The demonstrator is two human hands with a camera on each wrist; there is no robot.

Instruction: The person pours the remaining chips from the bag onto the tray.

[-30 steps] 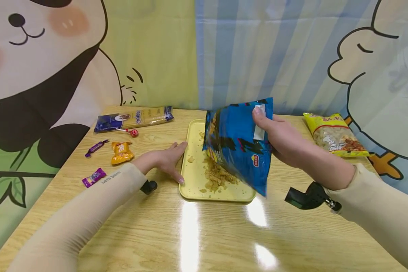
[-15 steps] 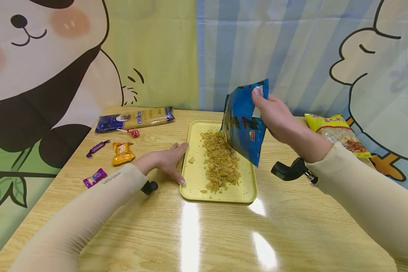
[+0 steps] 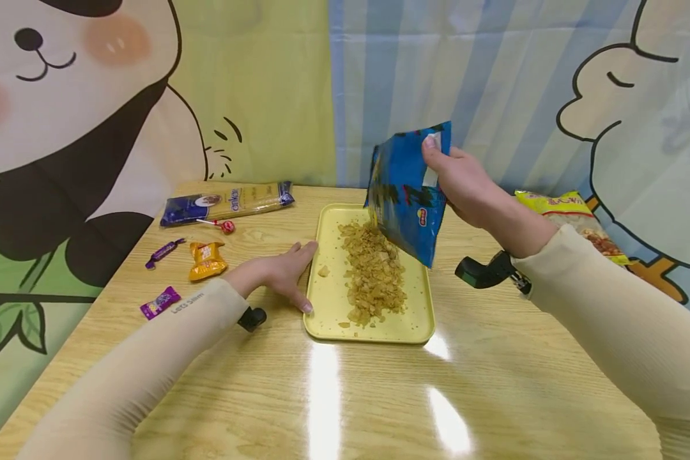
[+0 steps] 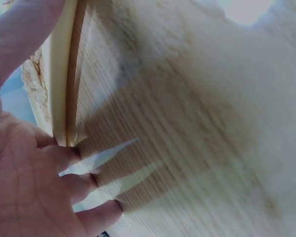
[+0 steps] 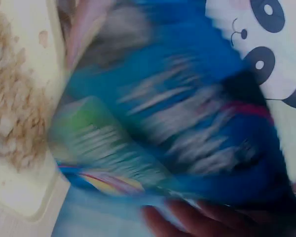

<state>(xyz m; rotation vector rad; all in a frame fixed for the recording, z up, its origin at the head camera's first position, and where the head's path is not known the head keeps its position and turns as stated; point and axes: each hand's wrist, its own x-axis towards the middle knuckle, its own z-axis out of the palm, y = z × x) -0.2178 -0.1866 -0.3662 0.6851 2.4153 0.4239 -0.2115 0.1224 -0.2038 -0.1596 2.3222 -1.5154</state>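
My right hand (image 3: 466,182) grips a blue chip bag (image 3: 405,191) by its upper right corner, thumb on the near face. The bag is tilted, its lower left end over the far part of a yellow tray (image 3: 416,326). Broken potato chips (image 3: 376,281) lie in a long heap down the tray's middle. Blurred in the right wrist view, the bag (image 5: 187,98) has fingers under its edge. My left hand (image 3: 278,271) rests at the tray's left side with fingers spread, and in the left wrist view its thumb reaches along the tray's edge (image 4: 59,74).
Left of the tray lie a pasta packet (image 3: 230,203), a red lollipop (image 3: 226,226), an orange-wrapped snack (image 3: 207,260) and two purple-wrapped candies (image 3: 161,302). A yellow snack bag (image 3: 563,211) sits at the back right, partly behind the right forearm. A printed curtain (image 3: 414,83) hangs behind the table.
My right hand has lifted the chip bag up and away from me, slightly left. More of the chip heap shows on the tray. The left hand has stayed in place.
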